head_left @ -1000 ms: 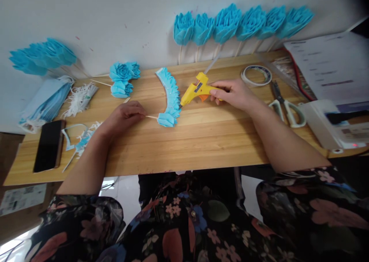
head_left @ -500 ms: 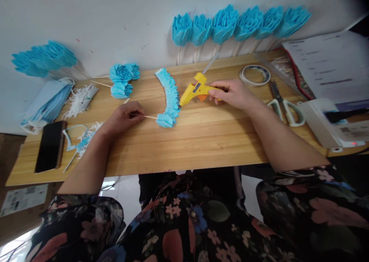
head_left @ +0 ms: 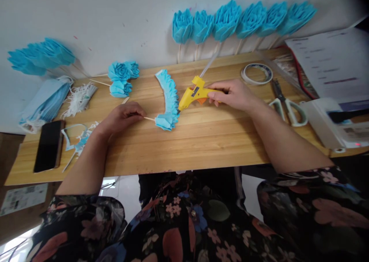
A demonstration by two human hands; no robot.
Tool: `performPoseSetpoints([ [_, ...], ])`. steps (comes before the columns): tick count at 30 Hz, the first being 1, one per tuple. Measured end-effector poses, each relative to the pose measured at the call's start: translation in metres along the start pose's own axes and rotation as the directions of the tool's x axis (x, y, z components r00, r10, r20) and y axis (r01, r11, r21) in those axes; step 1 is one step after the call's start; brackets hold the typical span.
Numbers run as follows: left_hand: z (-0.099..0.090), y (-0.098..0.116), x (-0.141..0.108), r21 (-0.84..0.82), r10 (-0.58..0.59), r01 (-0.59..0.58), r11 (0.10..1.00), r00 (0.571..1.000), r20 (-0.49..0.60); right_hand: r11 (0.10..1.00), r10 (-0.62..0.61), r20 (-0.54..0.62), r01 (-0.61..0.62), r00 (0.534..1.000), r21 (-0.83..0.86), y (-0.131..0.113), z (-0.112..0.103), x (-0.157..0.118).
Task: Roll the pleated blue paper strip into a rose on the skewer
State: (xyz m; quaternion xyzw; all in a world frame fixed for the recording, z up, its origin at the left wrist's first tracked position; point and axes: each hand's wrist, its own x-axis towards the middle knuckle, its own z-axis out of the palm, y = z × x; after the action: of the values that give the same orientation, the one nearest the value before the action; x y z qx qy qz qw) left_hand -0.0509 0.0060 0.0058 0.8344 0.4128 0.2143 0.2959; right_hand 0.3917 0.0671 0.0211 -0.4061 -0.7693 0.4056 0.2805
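My left hand pinches a thin wooden stick whose far end sits in a blue rolled flower head. From that head a curved strip of pleated blue fabric runs away over the table. In my right hand is a yellow hot glue gun, fingers wrapped round its handle, with a clear glue stick poking from its back. The nozzle points down-left and is at the strip's right edge, just above the flower head; whether it touches I cannot tell.
Several finished blue flowers lean on the wall; others lie at back left. Blue masks, white ear loops and a phone are left. Tape, scissors and a white box are right.
The flower head has turned slightly and shifted a little toward me and left. The glue gun's nozzle has moved slightly down along the strip's edge. Both hands keep their grips.
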Motion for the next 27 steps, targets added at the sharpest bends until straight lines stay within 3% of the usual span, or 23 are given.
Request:
performPoseSetpoints([
  [5, -0.001, -0.001, 0.002, 0.039, 0.030, -0.030, 0.999, 1.000, 0.008, 1.000, 0.009, 0.012, -0.010, 1.000, 0.026, -0.003, 0.001, 0.000],
  [12, 0.001, -0.005, 0.002, 0.035, 0.051, -0.051, 0.998, 0.999, -0.011, 0.987, 0.005, -0.103, 0.012, 0.995, 0.162, -0.002, 0.000, 0.000],
  [27, -0.001, -0.006, 0.000, 0.059, 0.065, -0.066, 0.996, 0.998, 0.006, 0.992, 0.007, -0.193, 0.017, 0.981, 0.121, 0.011, 0.007, 0.005],
])
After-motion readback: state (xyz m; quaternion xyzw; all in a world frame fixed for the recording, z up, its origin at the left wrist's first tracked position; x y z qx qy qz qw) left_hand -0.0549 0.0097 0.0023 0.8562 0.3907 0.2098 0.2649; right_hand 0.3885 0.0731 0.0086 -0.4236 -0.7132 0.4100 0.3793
